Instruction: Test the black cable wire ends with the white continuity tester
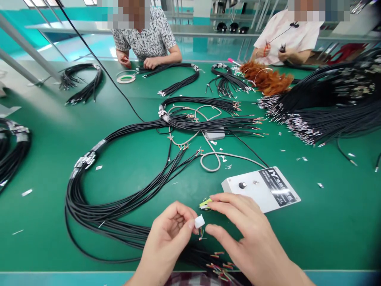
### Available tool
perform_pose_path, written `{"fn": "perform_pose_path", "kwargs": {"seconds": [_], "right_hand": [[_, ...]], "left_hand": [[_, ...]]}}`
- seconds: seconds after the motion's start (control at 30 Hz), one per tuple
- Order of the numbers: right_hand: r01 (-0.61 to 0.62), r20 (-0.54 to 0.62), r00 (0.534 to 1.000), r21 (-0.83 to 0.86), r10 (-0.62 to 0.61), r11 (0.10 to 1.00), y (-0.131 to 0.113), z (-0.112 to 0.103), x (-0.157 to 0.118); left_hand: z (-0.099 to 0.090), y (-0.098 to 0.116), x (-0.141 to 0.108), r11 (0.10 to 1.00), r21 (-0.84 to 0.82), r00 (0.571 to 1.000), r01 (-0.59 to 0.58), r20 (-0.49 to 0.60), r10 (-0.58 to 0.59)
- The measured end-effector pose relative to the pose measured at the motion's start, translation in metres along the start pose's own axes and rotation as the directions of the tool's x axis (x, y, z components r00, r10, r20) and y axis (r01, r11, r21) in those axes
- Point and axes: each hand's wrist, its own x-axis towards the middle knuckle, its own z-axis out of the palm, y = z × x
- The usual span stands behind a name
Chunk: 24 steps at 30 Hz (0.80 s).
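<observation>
Near the front of the bench my left hand is closed, pinching a small white piece between thumb and fingertips. Thin coloured wire ends stick out just below it; whether the piece is a label or a plug I cannot tell. My right hand faces it with thumb and fingers apart. Its fingertips are at a small yellow-green item, whose kind is unclear; they seem to touch it. Beneath my left wrist runs a bundle of black cables, with stripped coloured ends between my forearms.
A white control box with a knob stands beyond my right hand. Black cable bundles and a grey cord lie ahead, a large cable pile at right. Two people sit opposite. White scraps dot the green bench.
</observation>
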Motion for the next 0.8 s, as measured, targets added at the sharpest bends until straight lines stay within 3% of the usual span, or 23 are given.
{"fn": "perform_pose_path", "kwargs": {"seconds": [0.13,0.27,0.5,0.67,0.8], "right_hand": [[-0.213,0.103,0.976,0.313,0.19,0.926,-0.008,0.006,-0.004],[-0.34,0.161,0.94,0.395,0.3,0.853,-0.013,0.008,-0.008],[-0.451,0.183,0.889,0.503,0.42,0.737,-0.017,0.009,-0.019],[-0.438,0.165,0.892,0.543,0.42,0.717,-0.021,0.018,-0.028],[-0.467,0.169,0.869,0.595,0.466,0.654,-0.024,0.028,-0.034]], "left_hand": [[0.004,0.0,-0.006,0.995,0.058,0.996,-0.087,0.007,0.086],[0.004,-0.003,-0.01,0.986,0.106,0.991,-0.127,0.052,0.122],[0.0,-0.006,-0.015,1.0,-0.014,0.999,-0.026,0.039,0.027],[0.004,-0.013,-0.017,0.998,-0.033,0.994,-0.054,0.088,0.056],[0.01,-0.018,-0.016,0.992,-0.123,0.999,0.004,0.032,0.0]]}}
